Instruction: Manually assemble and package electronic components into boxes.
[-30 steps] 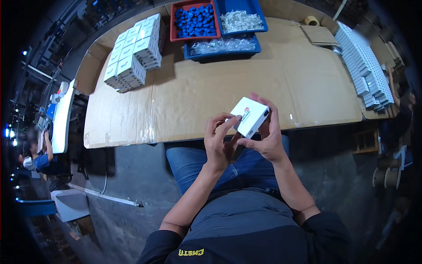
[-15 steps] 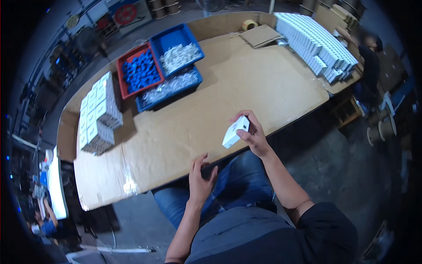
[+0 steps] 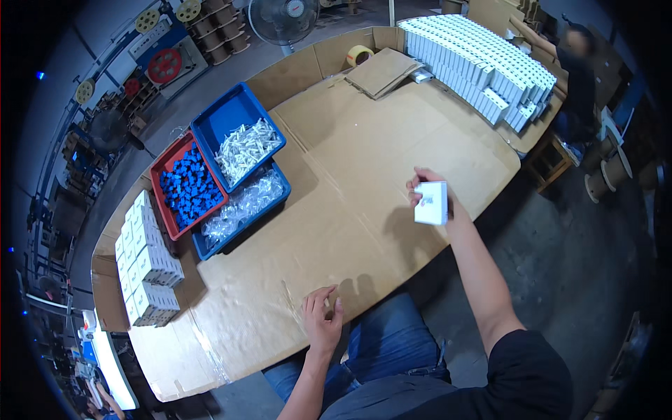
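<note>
- Our right hand (image 3: pixel 428 192) was clamped on a small white box (image 3: pixel 431 203), held up above the table's right edge.
- Our left hand (image 3: pixel 322 318) lay empty, fingers spread, on the cardboard-covered table (image 3: pixel 350 175) at its near edge.
- Farther left we saw blue trays (image 3: pixel 234 133) and one red tray (image 3: pixel 164 164) of parts, then stacked white boxes (image 3: pixel 143 259).

The small white box (image 3: pixel 431 203) hides the right-hand fingers (image 3: pixel 414 201) (mostly).
</note>
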A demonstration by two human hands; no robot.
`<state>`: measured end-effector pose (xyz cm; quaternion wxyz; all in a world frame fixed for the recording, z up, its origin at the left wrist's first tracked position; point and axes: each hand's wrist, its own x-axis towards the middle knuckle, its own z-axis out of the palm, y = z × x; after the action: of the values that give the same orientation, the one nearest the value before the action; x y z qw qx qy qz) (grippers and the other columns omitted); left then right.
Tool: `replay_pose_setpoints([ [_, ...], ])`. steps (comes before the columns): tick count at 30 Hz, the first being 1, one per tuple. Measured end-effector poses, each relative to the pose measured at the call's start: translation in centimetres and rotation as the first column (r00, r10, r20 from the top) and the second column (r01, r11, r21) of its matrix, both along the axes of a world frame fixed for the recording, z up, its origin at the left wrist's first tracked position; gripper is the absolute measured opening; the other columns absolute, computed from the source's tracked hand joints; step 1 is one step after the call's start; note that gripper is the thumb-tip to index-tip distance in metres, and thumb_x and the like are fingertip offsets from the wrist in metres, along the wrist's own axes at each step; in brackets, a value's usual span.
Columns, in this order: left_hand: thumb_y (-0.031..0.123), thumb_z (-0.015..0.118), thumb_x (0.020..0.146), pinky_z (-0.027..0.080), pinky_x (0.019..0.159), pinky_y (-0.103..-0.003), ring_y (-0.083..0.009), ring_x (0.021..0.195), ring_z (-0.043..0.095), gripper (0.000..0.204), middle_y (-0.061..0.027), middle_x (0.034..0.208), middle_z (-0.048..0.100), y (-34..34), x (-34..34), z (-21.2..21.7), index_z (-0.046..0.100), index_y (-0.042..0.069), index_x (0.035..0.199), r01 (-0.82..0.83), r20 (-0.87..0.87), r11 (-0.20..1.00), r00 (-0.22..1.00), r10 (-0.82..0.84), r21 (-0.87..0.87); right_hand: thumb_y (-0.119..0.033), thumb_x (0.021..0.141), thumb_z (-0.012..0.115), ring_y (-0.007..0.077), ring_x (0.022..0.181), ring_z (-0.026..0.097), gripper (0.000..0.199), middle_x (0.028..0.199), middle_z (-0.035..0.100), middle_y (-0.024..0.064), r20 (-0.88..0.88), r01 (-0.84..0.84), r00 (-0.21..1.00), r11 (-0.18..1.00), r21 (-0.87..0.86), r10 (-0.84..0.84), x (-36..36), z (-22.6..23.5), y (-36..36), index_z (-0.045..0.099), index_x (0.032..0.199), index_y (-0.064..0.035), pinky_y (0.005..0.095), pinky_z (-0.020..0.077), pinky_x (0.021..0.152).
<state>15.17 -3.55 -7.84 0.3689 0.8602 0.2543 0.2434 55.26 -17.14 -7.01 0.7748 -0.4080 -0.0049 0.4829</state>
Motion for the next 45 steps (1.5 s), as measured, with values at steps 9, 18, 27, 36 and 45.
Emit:
replay_pose_setpoints([
  [9,0.002,0.07,0.084,0.043,0.102,-0.049,-0.0371,0.116,0.056,0.04,-0.0176,0.123,0.063,1.4,1.8,-0.4,0.063,0.003,0.123,-0.162,-0.029,0.978,0.986,0.167,0.129,-0.037,0.096,0.062,0.0195,0.053,0.06,0.037,0.097,0.071,0.0134,0.321,0.311,0.914,0.936,-0.164,-0.248,23.1,-0.5,14.6,0.064,0.11,-0.0026,0.0361,0.0527,0.048],
  [18,0.001,0.068,0.08,0.044,0.099,-0.049,-0.0351,0.112,0.06,0.04,-0.0173,0.121,0.064,2.0,3.2,-0.5,0.063,0.003,0.12,-0.136,-0.086,0.981,0.985,0.148,0.135,-0.019,0.086,0.075,0.0177,0.057,0.064,0.018,0.074,0.069,0.0074,0.565,0.585,0.763,0.707,-0.397,-0.315,32.6,-0.2,24.3,0.071,0.081,-0.0027,0.0372,0.0504,0.05],
  [27,0.008,0.07,0.09,0.044,0.103,-0.051,-0.0398,0.121,0.058,0.036,-0.0209,0.128,0.062,2.9,3.3,-0.3,0.063,0.005,0.125,-0.048,-0.174,0.999,0.984,0.048,0.005,-0.038,0.081,0.074,0.0297,0.089,0.073,0.047,0.101,0.077,0.018,0.845,0.754,0.425,0.643,-0.133,-0.323,39.8,3.8,27.0,0.076,0.098,0.0059,0.0406,0.0549,0.082],
  [36,0.007,0.071,0.087,0.046,0.097,-0.048,-0.0373,0.109,0.065,0.034,-0.0184,0.122,0.068,3.0,3.5,-1.3,0.067,0.005,0.121,-0.068,-0.115,0.993,0.99,0.078,0.093,-0.067,0.098,0.051,0.0339,0.115,0.067,0.085,0.124,0.069,0.026,0.921,0.73,0.31,0.562,-0.389,0.235,44.8,5.3,33.8,0.058,0.137,0.0086,0.0405,0.05,0.101],
  [45,0.007,0.07,0.086,0.046,0.096,-0.047,-0.037,0.109,0.065,0.036,-0.0185,0.122,0.067,3.4,4.1,-0.5,0.067,0.005,0.122,-0.049,-0.139,0.996,0.989,0.059,0.072,-0.058,0.099,0.052,0.044,0.136,0.055,0.083,0.143,0.059,0.0291,0.87,0.762,0.289,0.454,-0.462,0.401,42.0,1.3,32.4,0.042,0.154,0.0034,0.0463,0.0419,0.115],
])
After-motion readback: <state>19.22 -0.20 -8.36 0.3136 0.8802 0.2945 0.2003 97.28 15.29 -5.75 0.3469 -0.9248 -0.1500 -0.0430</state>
